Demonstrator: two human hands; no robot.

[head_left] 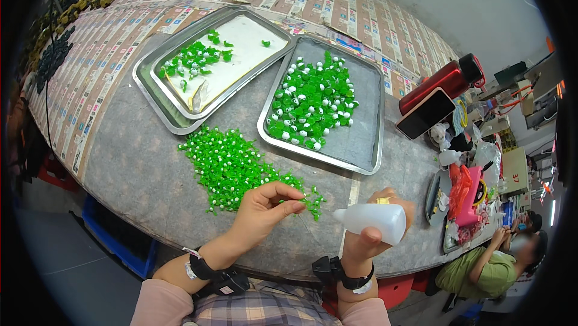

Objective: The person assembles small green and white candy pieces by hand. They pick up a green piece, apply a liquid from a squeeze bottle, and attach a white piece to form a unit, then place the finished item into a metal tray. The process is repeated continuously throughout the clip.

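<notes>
My right hand [394,205] is wrapped round a white squeeze bottle [382,222], which lies tilted on its side with its narrow nozzle facing left. My left hand [264,210] is closed in a pinch, thumb and forefinger meeting at the right end of a heap of small green plastic pieces with white dots [232,169]. Whatever sits between those fingertips is too small to make out against the heap. A short gap separates the bottle's tip from the left fingertips.
Beyond the heap, a metal tray [380,139] holds many green pieces with white balls. Stacked trays [144,85] at left carry fewer. A phone [426,113] leans against a red flask [442,83]. A pink tape dispenser [471,196] stands right; a person in green [481,272] sits beyond.
</notes>
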